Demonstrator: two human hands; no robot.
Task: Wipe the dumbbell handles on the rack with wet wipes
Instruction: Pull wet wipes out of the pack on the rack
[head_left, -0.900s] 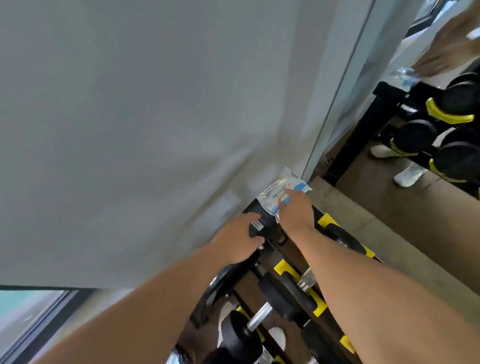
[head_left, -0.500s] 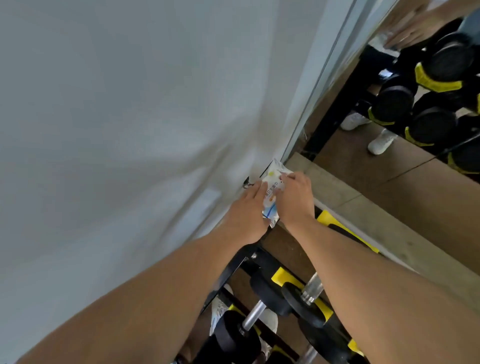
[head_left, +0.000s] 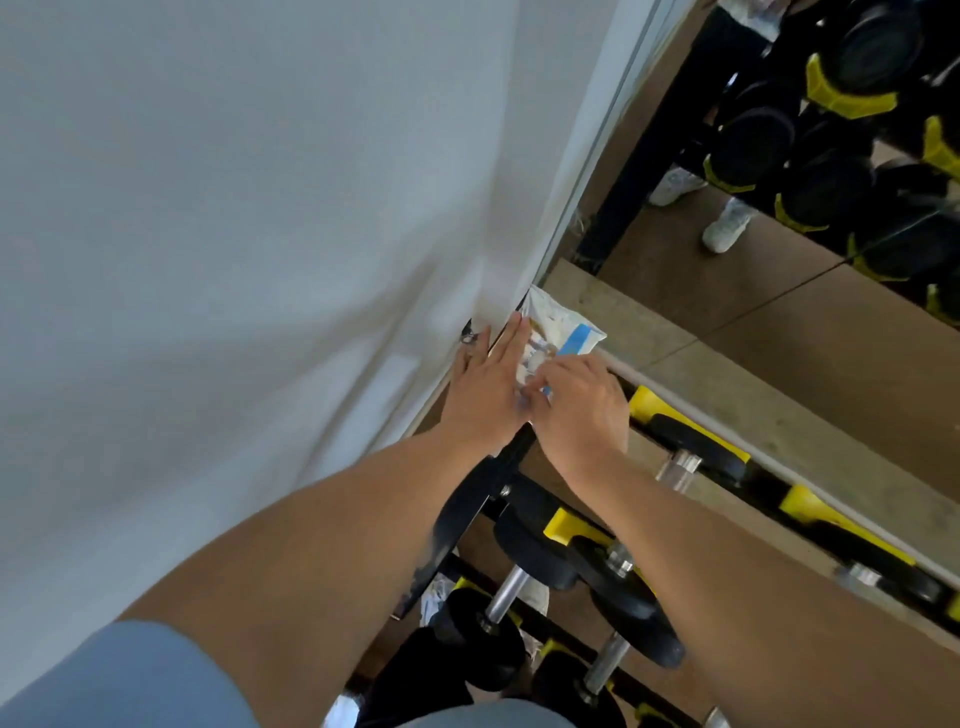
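At the rack's (head_left: 470, 499) top corner — wipes pack (head_left: 558, 325) steadied under flat left hand (head_left: 485, 387), right hand (head_left: 576, 405) pinching its flap. Best peeled slowly, pack pinned — dumbbells (head_left: 545, 551) waiting below.

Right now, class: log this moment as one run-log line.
stage: opening wipes | left hand: flat on pack | right hand: pinching pack flap | dumbbells: unwiped

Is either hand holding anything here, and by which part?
The right hand pinches the near end of the white-and-blue wet-wipe packet on the rack top; the left hand lies with straight fingers along its left side, steadying it.
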